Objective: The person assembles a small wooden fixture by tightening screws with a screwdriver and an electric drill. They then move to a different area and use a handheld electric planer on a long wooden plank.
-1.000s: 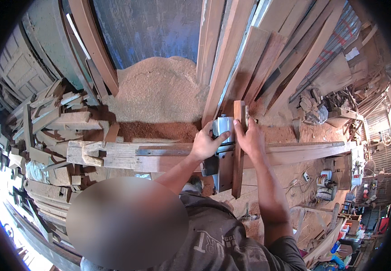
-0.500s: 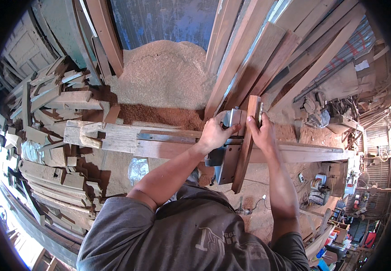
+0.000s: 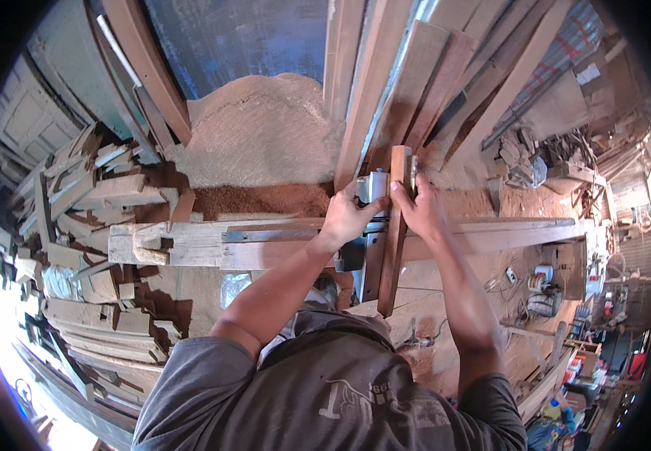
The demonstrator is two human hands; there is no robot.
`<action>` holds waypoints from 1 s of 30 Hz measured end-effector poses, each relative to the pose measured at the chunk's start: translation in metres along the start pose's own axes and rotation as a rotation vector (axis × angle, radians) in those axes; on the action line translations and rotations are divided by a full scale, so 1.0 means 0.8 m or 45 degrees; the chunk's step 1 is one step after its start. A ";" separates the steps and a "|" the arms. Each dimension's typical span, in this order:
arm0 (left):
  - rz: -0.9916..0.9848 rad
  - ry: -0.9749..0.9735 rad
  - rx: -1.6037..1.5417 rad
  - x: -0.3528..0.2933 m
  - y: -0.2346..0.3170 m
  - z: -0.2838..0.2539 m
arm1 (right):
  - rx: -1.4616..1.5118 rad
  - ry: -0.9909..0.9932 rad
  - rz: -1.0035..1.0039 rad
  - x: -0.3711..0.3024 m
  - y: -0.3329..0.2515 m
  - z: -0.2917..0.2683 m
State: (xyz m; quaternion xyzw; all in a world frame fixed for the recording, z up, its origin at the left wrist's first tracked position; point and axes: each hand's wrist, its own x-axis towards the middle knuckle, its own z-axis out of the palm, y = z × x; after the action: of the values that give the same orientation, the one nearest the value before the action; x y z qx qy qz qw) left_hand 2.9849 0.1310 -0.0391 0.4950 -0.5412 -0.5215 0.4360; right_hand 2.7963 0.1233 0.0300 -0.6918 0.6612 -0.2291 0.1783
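Observation:
My left hand (image 3: 346,218) is closed round a grey power tool with a flat metal face (image 3: 373,263), which looks like an electric planer. It sits over the wooden beam (image 3: 265,257) in front of me. Against the tool's right side stands a narrow reddish-brown wooden batten (image 3: 392,259), running away from me. My right hand (image 3: 420,209) pinches this batten near its far end, thumb on the near face. A thin metal-coloured piece (image 3: 414,167) shows beside the batten's far end; I cannot make out what it is. The fingers of my right hand are partly hidden.
A sawdust heap (image 3: 265,131) lies beyond the beam. Long planks (image 3: 408,90) lean at the far right. Offcuts (image 3: 100,331) pile up on the left. A power tool with a cord (image 3: 542,293) rests on the floor at the right, and a drill-like tool (image 3: 418,340) lies nearer.
The view has shifted, so the hands, tool and batten appear slightly further left. The batten and tool stand a little more upright in the picture. Both hands keep their hold.

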 end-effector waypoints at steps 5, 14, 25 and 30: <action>-0.091 -0.119 -0.074 0.002 0.006 -0.001 | 0.032 0.038 -0.026 -0.001 -0.005 -0.004; -0.046 -0.103 -0.124 0.008 -0.026 0.005 | 0.115 0.024 0.049 -0.002 -0.016 -0.002; -0.064 -0.093 -0.248 0.005 -0.041 0.009 | 0.070 0.000 0.135 -0.009 -0.006 0.009; 0.035 -0.097 -0.249 0.002 -0.015 0.000 | 0.219 0.047 0.007 -0.003 -0.008 0.026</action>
State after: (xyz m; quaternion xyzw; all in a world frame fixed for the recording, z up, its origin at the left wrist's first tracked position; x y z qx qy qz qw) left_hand 2.9858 0.1299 -0.0514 0.4225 -0.5105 -0.5843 0.4684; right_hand 2.8134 0.1253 0.0162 -0.6677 0.6441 -0.2974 0.2254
